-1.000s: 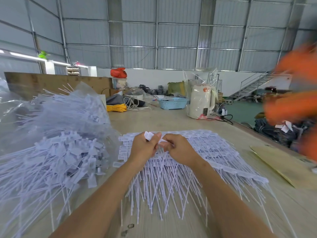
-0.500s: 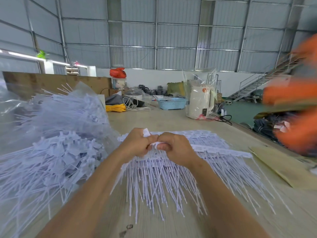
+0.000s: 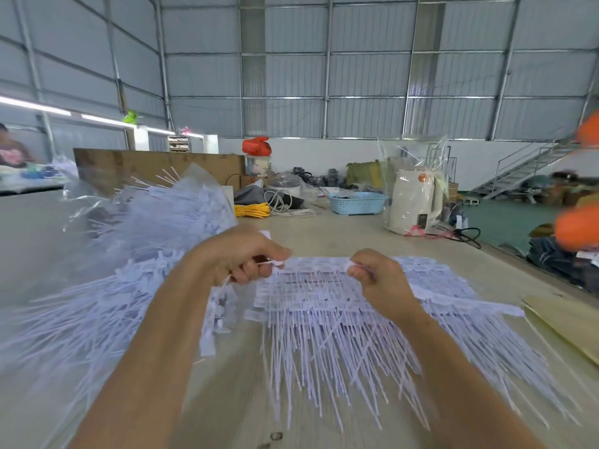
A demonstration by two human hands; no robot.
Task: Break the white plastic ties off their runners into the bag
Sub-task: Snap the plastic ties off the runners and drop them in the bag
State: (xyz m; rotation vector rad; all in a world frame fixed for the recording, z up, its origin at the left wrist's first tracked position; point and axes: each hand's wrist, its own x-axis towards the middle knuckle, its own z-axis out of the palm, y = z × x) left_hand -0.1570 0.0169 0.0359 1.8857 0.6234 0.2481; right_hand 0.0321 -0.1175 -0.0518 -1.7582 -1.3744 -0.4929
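Two hands are up before us, apart, both forearms reaching in from below. Our left hand [image 3: 246, 257] is curled round a bunch of ties [image 3: 214, 319] that hangs blurred beneath it, beside the bag [image 3: 146, 222] at left. Our right hand [image 3: 377, 280] pinches a small white piece over the stack [image 3: 340, 306] of runners lying on the table [image 3: 324, 234].

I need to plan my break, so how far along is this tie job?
Done: a heap of loose white plastic ties fills the clear plastic bag at left. In hand: the left hand grips ties; the right hand pinches a white piece. Left: a thick stack of ties on runners.
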